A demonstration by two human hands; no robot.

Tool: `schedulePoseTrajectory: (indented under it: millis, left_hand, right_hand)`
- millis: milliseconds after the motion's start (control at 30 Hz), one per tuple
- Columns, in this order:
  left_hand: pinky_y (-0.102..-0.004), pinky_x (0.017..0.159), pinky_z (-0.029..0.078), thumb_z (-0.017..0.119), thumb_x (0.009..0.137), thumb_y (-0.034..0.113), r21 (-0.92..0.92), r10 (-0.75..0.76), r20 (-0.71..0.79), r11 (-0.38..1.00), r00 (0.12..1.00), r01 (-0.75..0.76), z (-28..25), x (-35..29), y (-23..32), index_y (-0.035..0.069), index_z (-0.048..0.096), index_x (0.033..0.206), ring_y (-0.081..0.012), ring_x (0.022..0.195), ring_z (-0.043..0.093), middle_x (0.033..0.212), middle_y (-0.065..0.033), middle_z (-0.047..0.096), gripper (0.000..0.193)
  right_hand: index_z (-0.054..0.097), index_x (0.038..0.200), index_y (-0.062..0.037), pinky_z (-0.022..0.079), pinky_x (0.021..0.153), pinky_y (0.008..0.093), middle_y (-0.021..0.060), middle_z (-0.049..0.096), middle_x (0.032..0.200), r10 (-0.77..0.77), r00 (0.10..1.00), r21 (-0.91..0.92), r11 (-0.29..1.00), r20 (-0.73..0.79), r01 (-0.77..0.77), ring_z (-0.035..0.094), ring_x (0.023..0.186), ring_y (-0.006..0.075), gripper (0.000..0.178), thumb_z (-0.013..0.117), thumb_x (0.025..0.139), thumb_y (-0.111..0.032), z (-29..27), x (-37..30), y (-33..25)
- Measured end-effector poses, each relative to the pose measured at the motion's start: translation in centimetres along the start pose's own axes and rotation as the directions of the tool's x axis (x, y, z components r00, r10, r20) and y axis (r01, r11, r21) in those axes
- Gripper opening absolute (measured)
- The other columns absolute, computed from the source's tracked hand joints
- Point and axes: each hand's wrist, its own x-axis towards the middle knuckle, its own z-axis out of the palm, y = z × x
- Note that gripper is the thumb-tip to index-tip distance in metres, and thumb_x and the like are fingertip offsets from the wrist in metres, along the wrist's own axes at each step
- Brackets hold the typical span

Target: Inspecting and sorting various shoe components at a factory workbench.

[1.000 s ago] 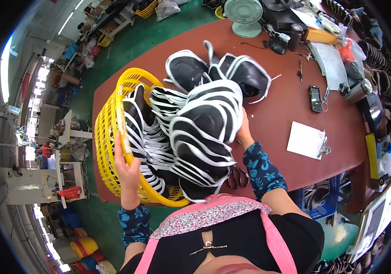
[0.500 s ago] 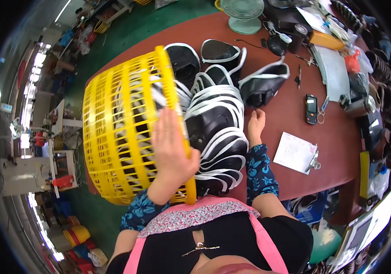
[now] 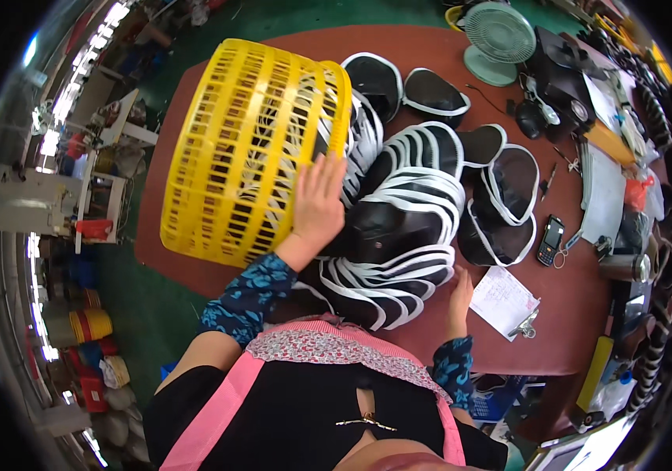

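A yellow plastic basket [image 3: 345, 102] lies on its side on the brown table, its mouth facing right. Black curved pieces with white edging, like shoe uppers, show through its slats, and a nested pile of them [image 3: 399, 224] spreads from the mouth. My left hand [image 3: 320, 202] rests flat against the basket near its rim, fingers stretched out. Beside the right edge of the pile is my right hand [image 3: 460, 302], fingers extended and holding nothing visible. Several loose black pieces [image 3: 513, 184] lie right of the pile, and others [image 3: 432, 92] lie beyond it.
Right of the pile lie a clipboard with paper [image 3: 502, 300], a handheld scanner [image 3: 550, 239] and scissors [image 3: 562, 255]. A green fan [image 3: 499, 38] stands at the far edge. Bags, a metal cup [image 3: 625, 268] and other clutter line the right side.
The basket has shifted away from me, leaving more of the pile exposed. Pieces at the right have spread farther out. My right hand has come back nearer to me. The view has also turned.
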Motion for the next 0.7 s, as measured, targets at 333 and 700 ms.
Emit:
schedulePoseTrajectory:
  millis: [333, 700]
  left_hand:
    - [-0.0599, 0.135, 0.019, 0.075, 0.082, 0.015, -0.059, -0.344, -0.211, 0.939, 0.915, 0.34, -8.6, 2.1, -15.8, 0.016, 0.057, 0.158, -0.0356, 0.158, 0.04, 0.162, -0.0134, 0.056, 0.077]
    - [-0.0286, 0.075, 0.059, 0.057, 0.093, -0.014, -0.817, -0.785, -0.104, 0.418, 0.611, 0.397, -16.1, -14.5, -34.1, 0.006, 0.044, 0.169, -0.0159, 0.096, 0.073, 0.137, -0.0102, 0.071, 0.08]
  right_hand:
    - [0.026, 0.17, 0.0049, 0.03, 0.13, 0.0499, 0.0299, 0.025, 0.177, -0.4, 0.917, -0.528, 0.776, 0.012, 0.345, 0.033, 0.161, 0.0407, 0.057, 0.033, 0.122, -0.024, -0.3, -13.4, 5.8]
    - [0.021, 0.175, -0.0001, 0.021, 0.128, 0.0651, 0.0438, 0.016, 0.174, -0.786, 0.604, -0.875, 0.381, -0.136, 0.299, 0.027, 0.158, 0.0606, 0.091, 0.048, 0.112, -0.06, 16.4, -9.7, 3.8]
